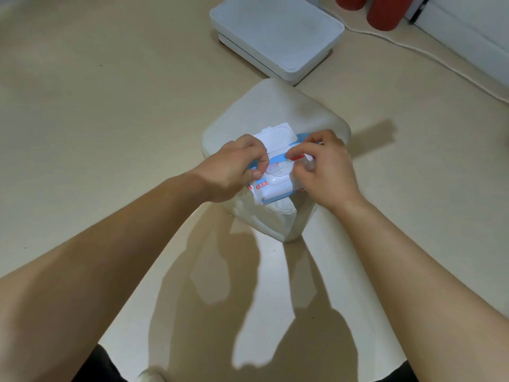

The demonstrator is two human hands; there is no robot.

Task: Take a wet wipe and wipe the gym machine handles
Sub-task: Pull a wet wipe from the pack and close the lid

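Both at work on wipes pack (275,186) atop white stool (278,111): left hand (234,169) clamped at 9 o'clock, right hand (322,166) pinching at 3 o'clock, lid (278,136) flipped open toward 12

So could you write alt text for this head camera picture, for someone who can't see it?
Two bare hands, left hand and right hand, work at an open pack of wet wipes resting on a white cushioned stool, its flip lid raised. A white tray sits on the beige floor beyond.

Beige floor (110,106); white stool (289,111); white tray (275,31).
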